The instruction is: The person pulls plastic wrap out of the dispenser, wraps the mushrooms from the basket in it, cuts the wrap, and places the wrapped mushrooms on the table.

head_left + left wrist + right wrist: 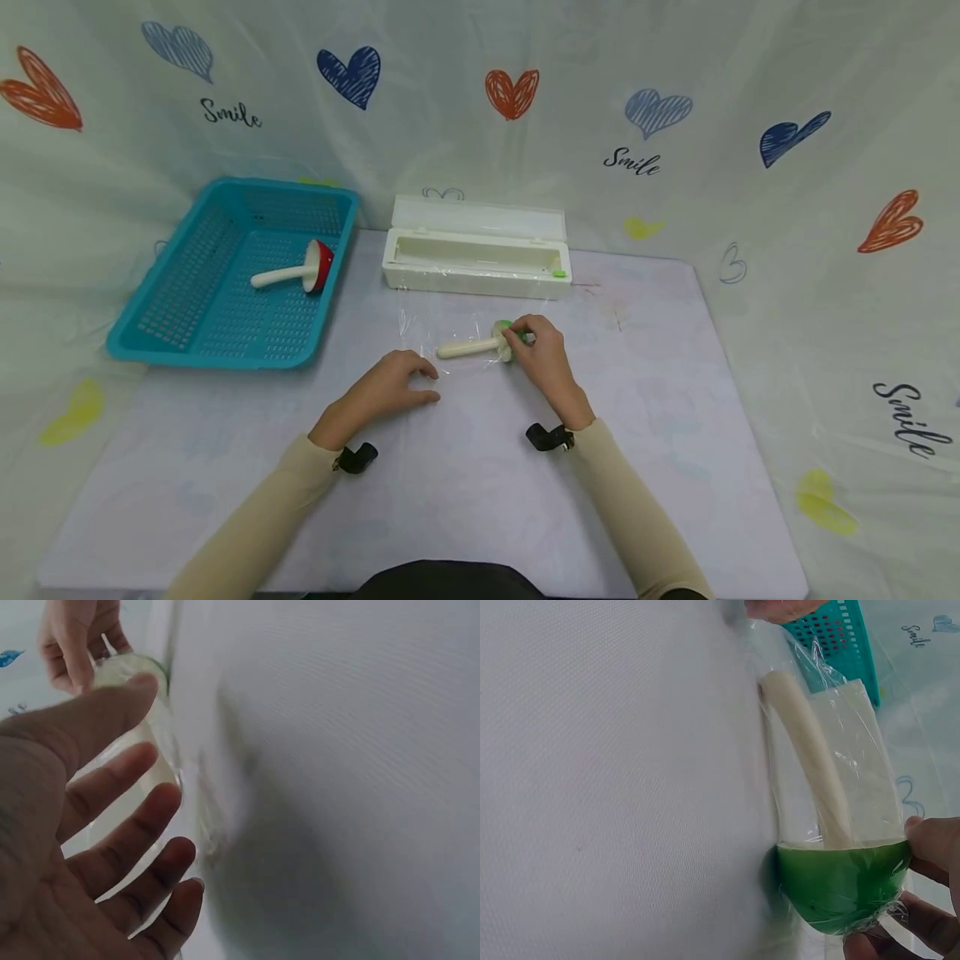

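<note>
A toy mushroom with a green cap and a long pale stem (468, 347) lies on the table inside clear cling film (420, 327). In the right wrist view, the film covers the green cap (840, 881) and bunches at its top. My right hand (546, 358) pinches the wrapped cap between thumb and fingers. Near the stem's end, my left hand (386, 383) hovers with fingers spread and thumb apart, holding nothing. Behind them stands a white cling film box (480, 279) with its lid raised and a green piece at its right end.
At the left, a blue perforated basket (217, 360) holds a toy mushroom with a red cap (324, 265). Behind the table hangs a pale curtain (442, 42) printed with hearts. White cloth (450, 508) covers the table.
</note>
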{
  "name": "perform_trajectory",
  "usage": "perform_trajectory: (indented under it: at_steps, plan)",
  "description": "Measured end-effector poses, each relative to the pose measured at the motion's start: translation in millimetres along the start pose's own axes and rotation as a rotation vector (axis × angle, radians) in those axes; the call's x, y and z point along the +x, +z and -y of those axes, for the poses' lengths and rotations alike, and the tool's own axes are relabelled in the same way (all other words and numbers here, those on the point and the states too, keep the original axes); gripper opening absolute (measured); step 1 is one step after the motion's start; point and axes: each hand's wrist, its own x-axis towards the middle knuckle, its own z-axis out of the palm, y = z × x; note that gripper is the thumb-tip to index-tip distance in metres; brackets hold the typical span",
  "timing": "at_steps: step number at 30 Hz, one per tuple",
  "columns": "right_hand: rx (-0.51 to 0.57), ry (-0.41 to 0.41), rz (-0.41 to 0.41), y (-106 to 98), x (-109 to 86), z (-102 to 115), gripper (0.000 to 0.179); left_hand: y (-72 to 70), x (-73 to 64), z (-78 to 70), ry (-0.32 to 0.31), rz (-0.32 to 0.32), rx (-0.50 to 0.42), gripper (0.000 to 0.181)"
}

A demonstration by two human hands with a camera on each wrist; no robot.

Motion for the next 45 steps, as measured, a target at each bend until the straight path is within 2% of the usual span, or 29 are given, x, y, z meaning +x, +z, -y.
perform_trajectory:
  at_steps: [3,5,10,14,22,28,31,36,42,45]
  plan:
    - [0.011,0.006,0.003,-1,0.6,0,0.014,1.4,-7.0,7.0,0.003,0.029,0.047,0.031]
    - [0.016,0.005,0.005,-2,0.9,1,0.014,2.9,-9.2,10.4,0.012,0.031,0.081,0.026]
    - [0.03,0.002,0.011,-3,1.4,2,0.012,1.2,-6.9,13.0,0.062,-0.061,0.118,0.006]
    - [0.023,-0.002,0.013,-3,1.6,2,0.012,-9.0,-2.1,9.0,0.073,-0.129,0.1,0.005]
    - [0.021,-0.021,0.021,-4,2.6,3,0.011,-31.9,21.7,-1.3,0.065,-0.198,0.018,0.01]
    - [-0.008,-0.041,0.052,-3,2.9,4,0.012,-37.9,46.2,-5.6,0.1,-0.258,0.054,0.01]
    - [0.001,-0.038,0.049,-3,2.4,5,0.011,-37.2,56.8,-5.7,0.077,-0.271,0.082,0.01]
    - [0.016,-0.05,0.038,-2,1.6,8,0.01,-32.0,70.1,-2.8,-0.004,-0.272,0.134,0.011]
    - [0.007,-0.042,0.04,-2,1.3,8,0.01,-25.0,78.3,1.0,-0.073,-0.278,0.187,0.011]
    - [0.006,-0.025,0.046,-2,1.8,7,0.011,-22.9,80.0,3.5,-0.103,-0.275,0.181,0.01]
